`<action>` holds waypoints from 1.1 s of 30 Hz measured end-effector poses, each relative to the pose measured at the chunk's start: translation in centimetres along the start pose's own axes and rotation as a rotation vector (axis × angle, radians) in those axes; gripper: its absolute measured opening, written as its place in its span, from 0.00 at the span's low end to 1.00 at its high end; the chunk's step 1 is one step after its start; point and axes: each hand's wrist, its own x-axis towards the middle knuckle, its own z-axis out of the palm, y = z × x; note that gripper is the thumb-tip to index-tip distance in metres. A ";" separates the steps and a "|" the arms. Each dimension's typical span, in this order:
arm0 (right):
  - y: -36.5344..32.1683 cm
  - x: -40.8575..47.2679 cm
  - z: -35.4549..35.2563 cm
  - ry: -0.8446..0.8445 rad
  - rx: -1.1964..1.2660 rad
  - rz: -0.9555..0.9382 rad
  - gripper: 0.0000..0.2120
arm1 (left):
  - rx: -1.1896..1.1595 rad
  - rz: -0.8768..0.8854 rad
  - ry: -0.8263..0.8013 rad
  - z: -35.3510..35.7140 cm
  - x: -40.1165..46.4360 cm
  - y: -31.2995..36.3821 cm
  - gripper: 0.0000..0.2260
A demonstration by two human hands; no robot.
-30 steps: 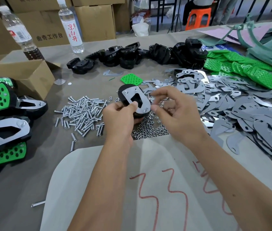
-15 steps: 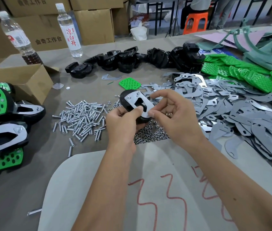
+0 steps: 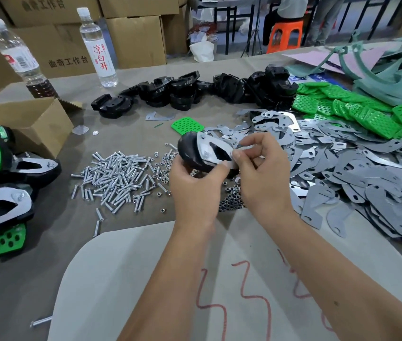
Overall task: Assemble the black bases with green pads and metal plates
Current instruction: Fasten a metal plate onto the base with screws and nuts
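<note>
Tilted further on edge since a second ago, base [image 3: 190,151] and its plate [image 3: 213,150] sit above the screws [image 3: 118,175]. Left hand [image 3: 193,183] grips the base from below; right hand [image 3: 264,173] pinches the plate's near end.

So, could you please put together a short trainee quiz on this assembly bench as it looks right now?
1. True or false: the left hand holds a black base with a metal plate on it.
2. Which lies nearest the screws? A) green pads B) nuts C) clear bottle
3. Fill in: the right hand pinches the plate's ____ end.

Key: 1 true; 2 B; 3 near (the end towards the person).
</note>
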 end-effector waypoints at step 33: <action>-0.1 -0.2 -0.2 -0.234 -0.366 -0.099 0.15 | 0.269 0.154 -0.052 -1.2 0.7 0.0 0.15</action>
